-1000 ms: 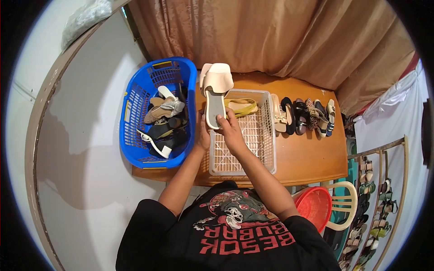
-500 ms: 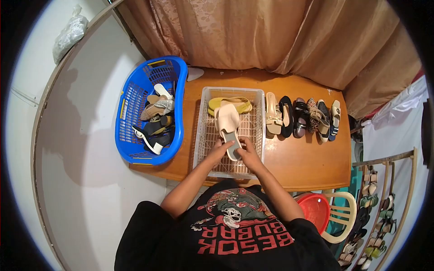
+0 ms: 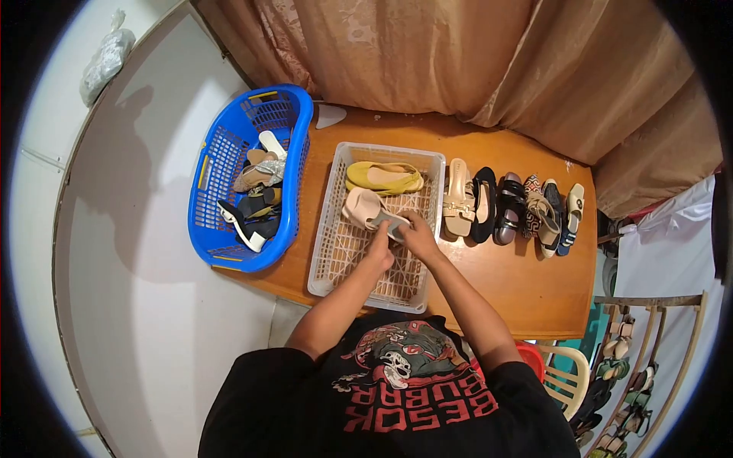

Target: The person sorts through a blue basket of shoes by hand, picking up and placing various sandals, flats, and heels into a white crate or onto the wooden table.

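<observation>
A pair of beige slide sandals (image 3: 365, 208) with grey insoles is held over the white plastic crate (image 3: 319, 259), toes pointing to the left. My left hand (image 3: 379, 249) grips them from the near side, close to the heel. At the heel end my right hand (image 3: 418, 235) is closed on them too, its fingers curled round the edge. Behind the sandals, a pair of yellow-green slingback shoes (image 3: 385, 177) lies along the far end of the crate.
Left of the crate stands a blue basket (image 3: 205, 229) of mixed shoes. Sandals and flats, including a black flat (image 3: 482, 204), line the wooden table (image 3: 519, 290) to the right. A chair (image 3: 569, 374) and a shoe rack (image 3: 649, 336) are at the lower right. A brown curtain (image 3: 427, 61) hangs behind.
The beige sandals have turned from toes pointing away to toes pointing left, and sit lower over the crate. The yellow-green shoes show more fully. The view has shifted slightly.
</observation>
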{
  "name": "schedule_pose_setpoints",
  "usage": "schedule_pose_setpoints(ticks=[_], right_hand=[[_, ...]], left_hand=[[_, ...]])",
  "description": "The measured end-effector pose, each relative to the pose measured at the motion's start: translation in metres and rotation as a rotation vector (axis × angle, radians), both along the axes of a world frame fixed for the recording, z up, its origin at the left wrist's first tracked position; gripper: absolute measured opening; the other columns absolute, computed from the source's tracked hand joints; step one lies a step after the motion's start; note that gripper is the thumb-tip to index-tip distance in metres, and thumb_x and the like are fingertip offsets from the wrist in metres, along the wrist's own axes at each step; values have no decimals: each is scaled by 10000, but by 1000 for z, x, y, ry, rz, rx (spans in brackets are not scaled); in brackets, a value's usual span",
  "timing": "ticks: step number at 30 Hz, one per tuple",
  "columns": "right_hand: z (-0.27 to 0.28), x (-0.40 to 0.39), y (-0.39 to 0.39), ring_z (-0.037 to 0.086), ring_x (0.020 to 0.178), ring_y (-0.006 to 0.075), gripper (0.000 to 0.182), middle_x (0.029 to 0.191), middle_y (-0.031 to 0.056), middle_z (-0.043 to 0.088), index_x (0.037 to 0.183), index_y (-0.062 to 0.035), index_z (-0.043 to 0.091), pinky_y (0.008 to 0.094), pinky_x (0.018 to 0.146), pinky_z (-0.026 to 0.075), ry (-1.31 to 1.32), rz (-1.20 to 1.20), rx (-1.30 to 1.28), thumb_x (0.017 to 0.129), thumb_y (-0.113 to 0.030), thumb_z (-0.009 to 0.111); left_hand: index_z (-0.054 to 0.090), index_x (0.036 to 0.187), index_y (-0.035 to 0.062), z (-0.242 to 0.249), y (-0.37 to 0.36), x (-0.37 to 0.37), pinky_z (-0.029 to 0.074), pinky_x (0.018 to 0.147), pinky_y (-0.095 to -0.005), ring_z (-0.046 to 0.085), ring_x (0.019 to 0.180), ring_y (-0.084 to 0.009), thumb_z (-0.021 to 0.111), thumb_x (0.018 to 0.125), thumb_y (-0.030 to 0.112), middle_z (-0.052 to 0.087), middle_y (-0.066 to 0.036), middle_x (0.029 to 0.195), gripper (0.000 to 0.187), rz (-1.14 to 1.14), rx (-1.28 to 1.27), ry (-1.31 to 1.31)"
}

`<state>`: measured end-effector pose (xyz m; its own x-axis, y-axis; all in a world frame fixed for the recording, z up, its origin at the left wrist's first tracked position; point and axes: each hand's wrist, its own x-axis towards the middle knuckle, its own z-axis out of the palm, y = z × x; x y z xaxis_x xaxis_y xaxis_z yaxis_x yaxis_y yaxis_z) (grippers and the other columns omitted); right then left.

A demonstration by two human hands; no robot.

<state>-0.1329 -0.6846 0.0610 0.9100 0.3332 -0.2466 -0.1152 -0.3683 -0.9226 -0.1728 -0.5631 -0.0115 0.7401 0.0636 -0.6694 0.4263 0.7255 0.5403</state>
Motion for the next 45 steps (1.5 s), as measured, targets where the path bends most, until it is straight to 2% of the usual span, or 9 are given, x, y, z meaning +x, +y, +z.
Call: schedule_pose_setpoints(ticks=[6, 13, 20, 28, 33, 40, 41, 44, 45], right_hand=[[-31, 49, 5, 634, 1080, 352, 411, 1181, 253, 624, 1228, 55, 600, 404, 923, 511, -247, 47, -228, 864, -134, 567], [-65, 74, 6, 549, 1204, 338, 551, 1285, 253, 550, 1313, 21, 522, 395, 933, 508, -279, -158, -119, 822, -141, 713], [-93, 59, 22, 590, 1115, 362, 588, 1260, 262, 567, 1330, 34, 477, 403, 962, 472, 82, -396, 115, 844, -187, 722], [-64, 48, 13, 650, 848, 212, 839, 1203, 149, 601, 1513, -73, 218, 324, 604, 550, 288, -258, 385, 866, -185, 741], [-73, 36, 15, 642, 1029, 288, 1034, 1326, 216, 511, 1554, -43, 41, 326, 731, 580, 182, -214, 405, 789, -44, 736], [-26, -15, -10, 614, 1124, 316, 1159, 1328, 208, 516, 1511, -216, -300, 515, 1009, 468, 762, -114, 485, 870, -72, 655], [-18, -20, -15, 584, 1182, 313, 1074, 1352, 187, 508, 1558, -177, -175, 534, 1108, 367, 776, -123, 437, 882, -120, 658], [-8, -27, -27, 574, 1194, 308, 949, 1358, 175, 513, 1584, -122, 18, 513, 1077, 392, 762, -60, 520, 893, -169, 667], [-15, -26, -31, 569, 1202, 282, 766, 1362, 137, 525, 1541, -76, 255, 463, 1039, 417, 765, -7, 501, 906, -205, 662]], left_hand=[[580, 1182, 171, -13, -13, 41, 533, 704, -338, 629, 919, -152, 573, 933, 396, 638, -19, 1052, 335, 178, -154, 105], [607, 1154, 170, -19, -17, 72, 524, 777, -353, 634, 917, -179, 560, 943, 475, 658, -20, 1026, 374, 163, -90, 76], [606, 1173, 173, 12, -24, 76, 514, 691, -351, 613, 859, -169, 516, 930, 648, 645, -23, 1016, 541, 69, -4, 179], [627, 1072, 183, -23, 1, 74, 459, 608, -294, 461, 652, -113, 562, 916, 630, 537, 36, 820, 478, -42, 31, 184], [619, 1093, 130, -27, 21, 60, 489, 689, -364, 544, 738, -159, 541, 937, 558, 610, -23, 836, 463, -100, -43, 168], [285, 1505, 73, 10, 36, 20, 499, 731, -344, 645, 1017, -239, 452, 1002, 400, 598, -100, 1290, 624, -246, 27, 115], [304, 1497, 81, 8, 39, 15, 503, 770, -361, 635, 1050, -235, 447, 1003, 411, 593, -93, 1294, 610, -250, -18, 90], [364, 1473, 116, 23, 44, -5, 500, 886, -402, 595, 1137, -216, 445, 1009, 425, 572, -78, 1316, 564, -311, -30, 67], [386, 1463, 128, 26, 46, -12, 495, 900, -399, 582, 1154, -211, 456, 1008, 419, 568, -74, 1318, 544, -346, -20, 1]])
